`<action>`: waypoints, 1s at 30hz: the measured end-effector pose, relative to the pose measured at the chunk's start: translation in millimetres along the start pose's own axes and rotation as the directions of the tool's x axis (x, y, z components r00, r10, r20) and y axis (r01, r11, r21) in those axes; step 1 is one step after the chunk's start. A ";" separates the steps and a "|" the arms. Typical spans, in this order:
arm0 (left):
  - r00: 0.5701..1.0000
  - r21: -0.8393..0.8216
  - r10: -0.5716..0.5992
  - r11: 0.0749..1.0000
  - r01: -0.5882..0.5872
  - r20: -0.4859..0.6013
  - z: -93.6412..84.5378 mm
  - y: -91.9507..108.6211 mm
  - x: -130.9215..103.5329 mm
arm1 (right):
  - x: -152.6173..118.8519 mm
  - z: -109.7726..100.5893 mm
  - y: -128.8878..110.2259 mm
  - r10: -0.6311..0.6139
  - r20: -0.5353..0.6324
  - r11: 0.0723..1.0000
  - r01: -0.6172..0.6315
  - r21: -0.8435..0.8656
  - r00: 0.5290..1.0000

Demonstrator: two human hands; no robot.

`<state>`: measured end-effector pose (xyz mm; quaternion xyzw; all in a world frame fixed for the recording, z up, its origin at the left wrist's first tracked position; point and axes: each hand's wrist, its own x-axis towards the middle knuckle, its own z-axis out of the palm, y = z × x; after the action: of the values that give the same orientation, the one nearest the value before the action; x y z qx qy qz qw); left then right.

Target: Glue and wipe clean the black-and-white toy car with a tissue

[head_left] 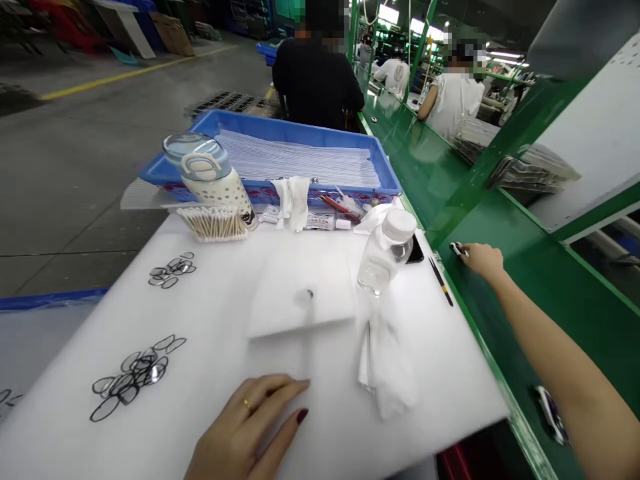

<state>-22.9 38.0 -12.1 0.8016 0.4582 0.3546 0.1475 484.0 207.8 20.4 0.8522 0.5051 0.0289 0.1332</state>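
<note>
My left hand (pixel 253 427) rests flat on the white foam work surface (pixel 210 373) near its front edge, fingers together, holding nothing. My right hand (pixel 481 259) reaches out over the green conveyor belt (pixel 500 313), its fingertips closed on a small black-and-white part (pixel 457 249) that lies on the belt. A second small part (pixel 550 413) lies on the belt beneath my right forearm. A white foam pad (pixel 300 293) sits in the middle of the work surface.
Two piles of thin black rings (pixel 135 377) (pixel 173 270) lie at left. A clear bottle (pixel 387 250), white cloth (pixel 387 363), cotton swabs (pixel 213 223), a spotted bottle (pixel 210 177) and a blue tray (pixel 295 130) stand around. A black pen (pixel 440 280) lies at the table's edge. Other people sit further along the line.
</note>
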 end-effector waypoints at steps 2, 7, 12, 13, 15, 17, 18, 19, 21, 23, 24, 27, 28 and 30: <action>0.999 0.010 0.041 0.999 -0.041 -0.017 -0.4 0.5 -1.2 | -33.4 -0.2 14.1 0.007 0.033 1.000 -0.007 -0.005 0.999; 0.997 -0.015 0.080 0.997 -0.080 0.002 -1.5 3.9 -7.1 | -104.4 -16.5 35.6 0.039 0.036 0.994 -0.043 0.104 0.999; 0.996 -0.020 0.058 0.998 -0.056 0.069 -1.9 8.2 -8.8 | -177.0 -46.6 5.1 -0.237 -0.068 0.910 0.246 0.335 0.969; 0.995 -0.014 0.045 0.999 -0.044 0.091 -1.8 9.9 -8.6 | -193.9 -50.2 -10.6 -0.350 -0.100 0.855 0.361 0.372 0.931; 0.991 -0.009 0.015 1.000 -0.014 0.136 -1.6 14.3 -9.5 | -227.6 -54.3 -49.4 -0.651 -0.225 0.620 0.679 0.394 0.725; 0.985 -0.021 -0.013 1.000 0.017 0.174 -2.1 19.9 -13.9 | -255.8 -55.5 -91.1 -0.847 -0.300 0.353 0.886 0.300 0.439; 0.982 -0.036 -0.028 0.999 0.035 0.188 -2.9 23.0 -17.6 | -266.4 -55.4 -110.1 -0.898 -0.303 0.248 0.935 0.253 0.320; 0.980 -0.059 -0.040 0.997 0.052 0.196 -4.1 26.2 -22.2 | -274.0 -55.1 -126.7 -0.927 -0.290 0.179 0.959 0.220 0.240; 0.979 -0.124 -0.059 0.989 0.085 0.195 -7.4 32.9 -32.8 | -280.2 -54.3 -150.6 -0.948 -0.283 0.088 0.974 0.210 0.147; 0.978 -0.213 -0.081 0.970 0.122 0.193 -11.2 39.2 -42.2 | -275.6 -54.4 -164.4 -0.916 -0.363 0.068 0.956 0.284 0.172; 0.976 -0.260 -0.088 0.955 0.140 0.201 -12.6 41.9 -45.4 | -270.4 -55.2 -169.5 -0.864 -0.437 0.094 0.934 0.345 0.249; 0.976 -0.329 -0.081 0.933 0.145 0.202 -13.1 44.6 -45.6 | -252.0 -61.4 -187.3 -0.573 -0.616 0.184 0.817 0.546 0.541; 0.980 -0.308 -0.073 0.943 0.128 0.184 -11.7 43.5 -42.5 | -246.4 -64.4 -195.2 -0.506 -0.624 0.188 0.782 0.594 0.595; 0.986 -0.218 -0.063 0.971 0.096 0.155 -7.4 38.8 -33.3 | -236.6 -71.1 -212.5 -0.525 -0.562 0.184 0.730 0.658 0.640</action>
<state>-14.6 -11.4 0.5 0.7846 0.4349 0.3379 0.2846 174.2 113.0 54.5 0.5040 0.7637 -0.1901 -0.3559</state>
